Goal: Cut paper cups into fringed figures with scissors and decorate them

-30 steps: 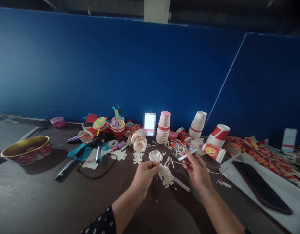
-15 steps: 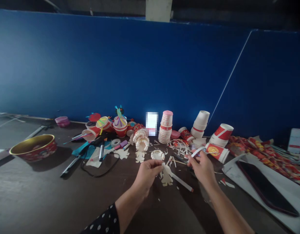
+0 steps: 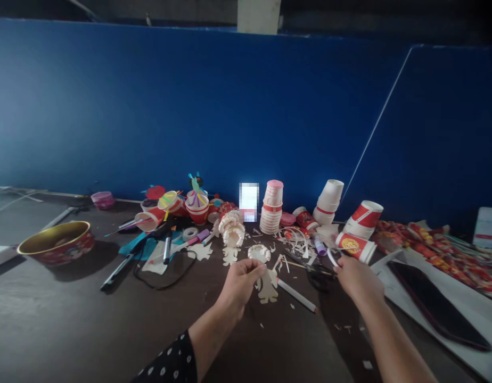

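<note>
Left hand [image 3: 244,281] pinched, right hand [image 3: 360,279] outstretched

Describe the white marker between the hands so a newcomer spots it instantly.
On the dark table, look between the left hand and right hand. The white marker lies slanting, just right of the pale paper cutout; its orange-red end sets it apart from that plain cutout.

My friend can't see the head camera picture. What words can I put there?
A person's left hand pinches a white paper cutout, while the right hand holds a thin pale piece near dark scissors. Paper cups stand stacked behind on the dark table, before a blue wall.
</note>
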Tool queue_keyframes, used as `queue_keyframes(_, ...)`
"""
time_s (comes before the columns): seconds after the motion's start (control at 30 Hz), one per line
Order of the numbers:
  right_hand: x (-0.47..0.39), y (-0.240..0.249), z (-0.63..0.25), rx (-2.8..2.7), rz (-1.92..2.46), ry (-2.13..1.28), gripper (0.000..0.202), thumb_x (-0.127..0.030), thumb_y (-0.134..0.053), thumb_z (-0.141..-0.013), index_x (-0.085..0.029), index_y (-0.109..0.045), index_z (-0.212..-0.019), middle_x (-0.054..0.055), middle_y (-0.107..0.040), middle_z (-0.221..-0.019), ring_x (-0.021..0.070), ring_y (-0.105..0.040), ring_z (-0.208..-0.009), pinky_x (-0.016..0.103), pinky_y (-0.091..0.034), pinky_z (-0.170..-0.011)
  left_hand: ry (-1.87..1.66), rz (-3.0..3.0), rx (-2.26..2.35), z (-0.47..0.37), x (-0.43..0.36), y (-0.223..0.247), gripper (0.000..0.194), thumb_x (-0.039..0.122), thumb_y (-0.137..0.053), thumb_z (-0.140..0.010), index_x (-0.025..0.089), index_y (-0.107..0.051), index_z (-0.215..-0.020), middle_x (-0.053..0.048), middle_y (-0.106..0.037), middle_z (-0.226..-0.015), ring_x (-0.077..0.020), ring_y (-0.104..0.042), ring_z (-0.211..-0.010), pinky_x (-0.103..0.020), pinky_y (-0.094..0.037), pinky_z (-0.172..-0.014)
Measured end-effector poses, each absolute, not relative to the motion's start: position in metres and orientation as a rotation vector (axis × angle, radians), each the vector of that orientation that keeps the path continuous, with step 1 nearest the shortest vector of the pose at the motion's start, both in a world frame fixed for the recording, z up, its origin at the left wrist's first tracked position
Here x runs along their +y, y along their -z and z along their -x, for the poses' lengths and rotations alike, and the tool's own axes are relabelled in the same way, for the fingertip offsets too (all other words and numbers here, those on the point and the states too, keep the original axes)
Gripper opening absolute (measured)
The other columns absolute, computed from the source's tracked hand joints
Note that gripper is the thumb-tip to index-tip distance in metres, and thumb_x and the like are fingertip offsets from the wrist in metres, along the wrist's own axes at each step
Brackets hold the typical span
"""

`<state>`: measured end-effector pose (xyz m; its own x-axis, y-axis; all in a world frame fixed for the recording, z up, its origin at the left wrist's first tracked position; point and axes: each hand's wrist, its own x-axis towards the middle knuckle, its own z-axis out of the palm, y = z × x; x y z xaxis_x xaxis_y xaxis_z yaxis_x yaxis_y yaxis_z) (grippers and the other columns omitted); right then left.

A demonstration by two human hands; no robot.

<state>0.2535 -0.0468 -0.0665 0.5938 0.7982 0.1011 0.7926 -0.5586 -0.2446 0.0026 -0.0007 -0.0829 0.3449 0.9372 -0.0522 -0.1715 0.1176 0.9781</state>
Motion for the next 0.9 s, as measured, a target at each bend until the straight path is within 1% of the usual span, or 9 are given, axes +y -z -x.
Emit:
queue_keyframes(0.07,-0.047,0.067,-0.255,-1.297,2.543,-0.027,0.012,-0.023,-0.054,-0.070,-0.020,-0.065,-0.073,0.015,-0.068,-0.077,0.0334,-0.062,-0.072,0.038,-0.040,-0.056,-0.979,-1.155,0.875,-0.002,0.000,0.084,0.025,0.037,-0.061,-0.063,0.013,-0.054,-0.058,0.002,-0.050,-0.047,-0.0071,-0.040,-0.043,-0.020,-0.027,-0.046)
queue_keyframes(0.17,-0.045,0.066,-0.250,-1.283,2.446,0.019,0.017,-0.025,-0.052,-0.072,-0.019,-0.065,-0.081,0.016,-0.068,-0.081,0.0341,-0.061,-0.075,0.041,-0.040,-0.058,-0.991,-1.188,0.919,-0.003,0.000,0.084,0.023,0.035,-0.060,-0.064,0.013,-0.055,-0.058,0.003,-0.048,-0.048,-0.0073,-0.040,-0.045,-0.020,-0.028,-0.047)
queue_keyframes(0.27,-0.043,0.067,-0.231,-1.354,2.233,0.020,0.024,-0.033,-0.046,-0.078,-0.020,-0.063,-0.090,0.013,-0.068,-0.083,0.0290,-0.060,-0.077,0.039,-0.041,-0.066,-1.006,-1.269,0.986,-0.005,-0.003,0.084,0.023,0.034,-0.059,-0.064,0.012,-0.057,-0.057,0.003,-0.045,-0.047,-0.0069,-0.036,-0.045,-0.020,-0.026,-0.046)
queue_keyframes(0.37,-0.041,0.072,-0.201,-1.539,1.934,-0.157,0.025,-0.040,-0.047,-0.079,-0.022,-0.063,-0.085,0.004,-0.068,-0.079,0.0202,-0.062,-0.072,0.028,-0.045,-0.067,-1.003,-1.327,1.011,-0.007,-0.005,0.085,0.025,0.035,-0.057,-0.065,0.012,-0.058,-0.056,0.004,-0.044,-0.046,-0.0069,-0.034,-0.044,-0.020,-0.024,-0.044)
queue_keyframes(0.43,-0.041,0.076,-0.180,-1.628,1.745,-0.306,0.026,-0.043,-0.048,-0.078,-0.023,-0.064,-0.083,0.002,-0.068,-0.075,0.0188,-0.061,-0.069,0.026,-0.046,-0.063,-1.020,-1.339,1.012,-0.007,-0.005,0.085,0.024,0.034,-0.056,-0.065,0.012,-0.060,-0.056,0.003,-0.046,-0.046,-0.0075,-0.036,-0.045,-0.020,-0.026,-0.045)
queue_keyframes(0.5,-0.043,0.079,-0.163,-1.597,1.426,-0.630,0.025,-0.039,-0.053,-0.077,-0.019,-0.064,-0.087,0.004,-0.067,-0.074,0.0200,-0.061,-0.068,0.028,-0.046,-0.061,-1.033,-1.343,1.011,-0.007,-0.004,0.086,0.023,0.033,-0.055,-0.065,0.012,-0.061,-0.057,0.002,-0.048,-0.047,-0.0081,-0.038,-0.045,-0.020,-0.028,-0.046)
queue_keyframes(0.53,-0.044,0.080,-0.156,-1.586,1.360,-0.683,0.024,-0.038,-0.055,-0.076,-0.019,-0.064,-0.085,0.004,-0.067,-0.074,0.0194,-0.059,-0.068,0.027,-0.045,-0.060,-1.034,-1.342,1.005,-0.007,-0.004,0.086,0.022,0.032,-0.055,-0.065,0.012,-0.061,-0.057,0.002,-0.049,-0.047,-0.0083,-0.039,-0.045,-0.020,-0.028,-0.046)
queue_keyframes(0.77,-0.045,0.084,-0.141,-1.565,1.326,-0.805,0.022,-0.037,-0.057,-0.074,-0.016,-0.064,-0.074,0.000,-0.059,-0.059,0.0127,-0.049,-0.053,0.021,-0.036,-0.048,-1.014,-1.384,0.978,-0.010,-0.009,0.084,0.020,0.030,-0.055,-0.066,0.013,-0.058,-0.056,0.002,-0.049,-0.048,-0.0079,-0.039,-0.045,-0.019,-0.029,-0.044)
queue_keyframes(0.9,-0.044,0.086,-0.143,-1.439,1.321,-0.870,0.021,-0.037,-0.061,-0.071,-0.016,-0.062,-0.067,-0.002,-0.056,-0.054,0.0113,-0.047,-0.050,0.021,-0.036,-0.048,-1.008,-1.382,0.989,-0.010,-0.011,0.084,0.021,0.032,-0.056,-0.066,0.012,-0.062,-0.062,0.001,-0.053,-0.051,-0.0090,-0.043,-0.047,-0.020,-0.032,-0.046)
